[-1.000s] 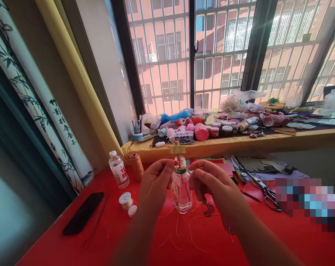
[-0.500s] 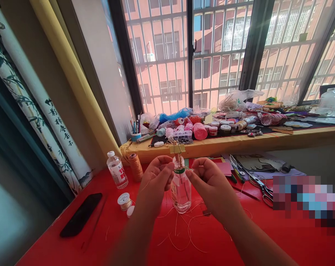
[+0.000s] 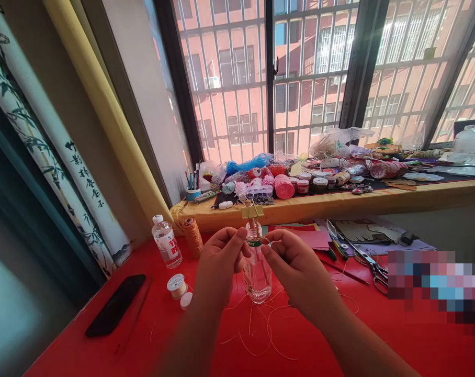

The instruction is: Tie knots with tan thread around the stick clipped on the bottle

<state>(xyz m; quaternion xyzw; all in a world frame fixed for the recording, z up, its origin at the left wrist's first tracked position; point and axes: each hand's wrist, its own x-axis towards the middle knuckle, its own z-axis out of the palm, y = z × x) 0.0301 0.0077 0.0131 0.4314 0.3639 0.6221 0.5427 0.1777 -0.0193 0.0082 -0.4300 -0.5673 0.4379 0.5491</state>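
Observation:
A small clear glass bottle point(image 3: 258, 277) with a green band at its neck stands upright on the red table point(image 3: 104, 345). A stick with a yellow clip point(image 3: 252, 211) rises from its mouth. My left hand point(image 3: 221, 260) is at the bottle's left, fingers pinched on thin tan cord by the neck. My right hand point(image 3: 290, 262) is at the bottle's right, thumb and forefinger pinched on the same cord. Loose strands of cord point(image 3: 261, 327) trail over the table below the bottle.
Left of my hands stand a plastic water bottle point(image 3: 166, 241), a brown twine spool point(image 3: 192, 236) and a small thread reel point(image 3: 176, 285); a black phone point(image 3: 115, 305) lies nearer. Scissors point(image 3: 373, 267) and papers lie right. The window ledge point(image 3: 379, 201) holds several spools and jars.
Both hands have drawn closer to the bottle's neck and sit slightly lower. My right hand has moved left toward the bottle, still pinching the cord.

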